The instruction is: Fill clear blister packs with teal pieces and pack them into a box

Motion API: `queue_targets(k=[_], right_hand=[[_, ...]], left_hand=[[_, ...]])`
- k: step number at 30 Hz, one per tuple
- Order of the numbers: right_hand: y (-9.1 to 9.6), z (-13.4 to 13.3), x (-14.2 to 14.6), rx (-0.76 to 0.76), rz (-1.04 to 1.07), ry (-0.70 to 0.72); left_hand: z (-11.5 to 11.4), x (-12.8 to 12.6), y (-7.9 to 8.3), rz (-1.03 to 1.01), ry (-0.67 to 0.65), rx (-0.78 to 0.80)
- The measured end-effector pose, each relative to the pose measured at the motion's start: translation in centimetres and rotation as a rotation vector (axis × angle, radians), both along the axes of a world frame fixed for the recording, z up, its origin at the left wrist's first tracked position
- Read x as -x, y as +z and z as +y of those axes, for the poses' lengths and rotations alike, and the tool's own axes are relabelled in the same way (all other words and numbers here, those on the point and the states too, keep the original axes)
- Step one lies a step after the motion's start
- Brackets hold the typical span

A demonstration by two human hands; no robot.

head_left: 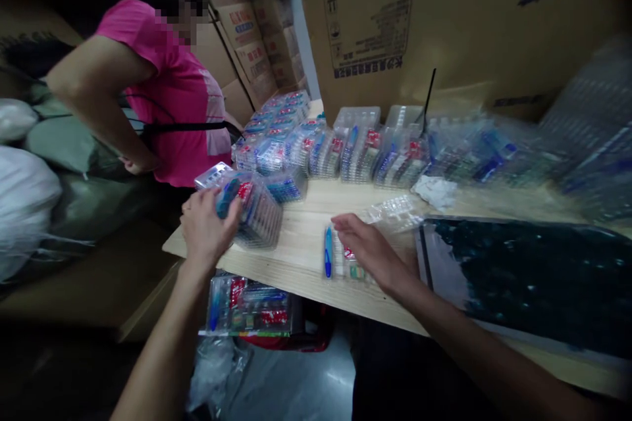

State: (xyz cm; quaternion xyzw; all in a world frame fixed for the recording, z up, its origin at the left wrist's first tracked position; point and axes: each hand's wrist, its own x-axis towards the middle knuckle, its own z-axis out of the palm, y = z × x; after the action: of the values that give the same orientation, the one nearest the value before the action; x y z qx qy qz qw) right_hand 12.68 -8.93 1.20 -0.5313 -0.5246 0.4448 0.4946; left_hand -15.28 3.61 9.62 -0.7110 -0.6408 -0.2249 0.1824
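On the left side of the table my left hand [210, 223] curves around the near corner of a stack of clear plastic trays [259, 214]. Its thumb and fingers lie against the upper trays, which hold blue pens and small red-and-white items. Over a single clear tray [340, 260] lying flat near the table's front edge, my right hand [368, 247] is stretched out, fingers extended and partly covering it. A blue pen [328, 251] shows at that tray's left end, beside a red item and a small green one. Whether the right fingertips touch the tray is hard to tell.
Rows of filled trays [355, 154] line the back of the table [306, 223]. A dark, shiny panel [523, 276] lies on the right, with crumpled white paper [435, 192] behind it. More trays [249, 306] sit below the edge. A person in pink [178, 105] stands left.
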Motion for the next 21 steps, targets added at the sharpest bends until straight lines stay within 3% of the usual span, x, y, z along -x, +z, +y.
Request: queue_targets(k=[4, 9, 14, 17, 21], right_hand=[[-4.5, -6.9, 0.6, -0.209, -0.305, 0.006], [-8.8, -9.3, 0.0, -0.474, -0.595, 0.062], [-9.4, -8.8, -2.3, -0.555, -0.59, -0.044], [-9.5, -9.1, -2.4, -0.524, -0.566, -0.062], [-10.1, -9.7, -2.0, -0.601, -0.644, -0.075]], left_hand=[[-2.2, -1.7, -2.9, 0.238, 0.033, 0.142], [-0.3, 0.9, -4.2, 0.279, -0.018, 0.178], [0.8, 2.7, -3.2, 0.21, -0.128, 0.239], [1.1, 2.3, -1.8, 0.138, -0.065, 0.259], [2.1, 0.7, 0.2, -0.009, 0.047, 0.221]])
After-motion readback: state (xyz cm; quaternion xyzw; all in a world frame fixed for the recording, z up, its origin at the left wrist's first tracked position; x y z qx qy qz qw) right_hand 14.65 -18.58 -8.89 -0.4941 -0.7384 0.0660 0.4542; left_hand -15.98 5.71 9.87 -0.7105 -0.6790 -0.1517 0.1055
